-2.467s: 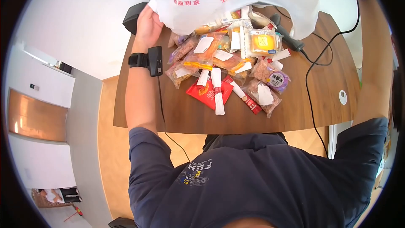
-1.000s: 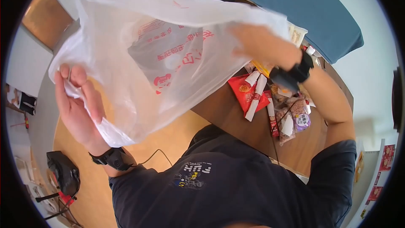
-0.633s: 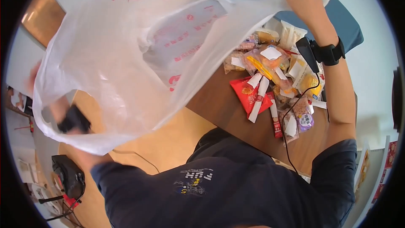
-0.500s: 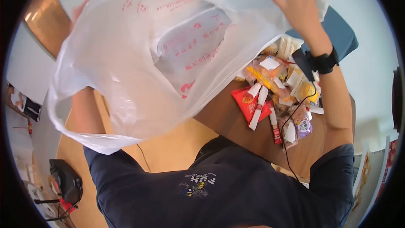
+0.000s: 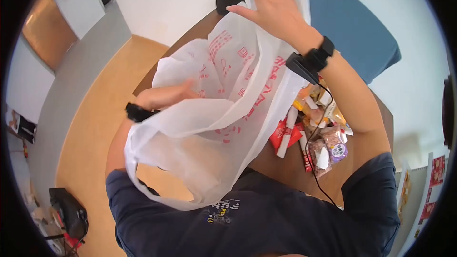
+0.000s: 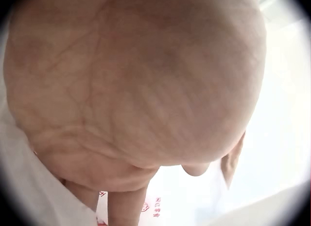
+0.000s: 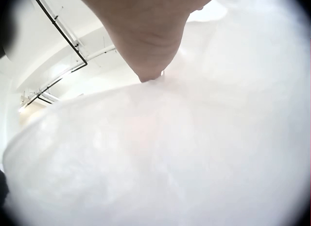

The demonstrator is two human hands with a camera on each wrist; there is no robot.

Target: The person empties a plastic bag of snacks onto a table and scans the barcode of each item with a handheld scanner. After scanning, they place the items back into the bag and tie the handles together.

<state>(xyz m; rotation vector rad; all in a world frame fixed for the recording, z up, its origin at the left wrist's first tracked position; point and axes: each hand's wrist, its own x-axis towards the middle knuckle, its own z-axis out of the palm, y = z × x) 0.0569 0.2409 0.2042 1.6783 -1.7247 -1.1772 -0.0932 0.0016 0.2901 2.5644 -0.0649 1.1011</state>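
Note:
A large white plastic carrier bag (image 5: 228,109) with red print spreads across the middle of the head view, its mouth wide and one handle loop hanging over the person's shirt. My left hand (image 5: 167,96) reaches into the bag's mouth, fingers stretched out; its palm (image 6: 136,90) fills the left wrist view, with white plastic around it. At the top of the bag my right hand (image 5: 272,7) lies against the plastic, fingers straight and spread. In the right wrist view, the white bag (image 7: 146,153) covers most of the picture and part of the right hand (image 7: 150,41) shows above it.
Packaged snacks, including a red packet (image 5: 285,135) and a purple-labelled pouch (image 5: 338,151), lie heaped on the brown wooden table (image 5: 276,169) right of the bag. A black cable (image 5: 312,135) runs from the right wrist over them. A blue panel (image 5: 354,28) stands behind.
The bag has come down and towards the body, its mouth now facing up more. My left hand has moved from behind the bag into its mouth; the right hand has shifted left, still spread.

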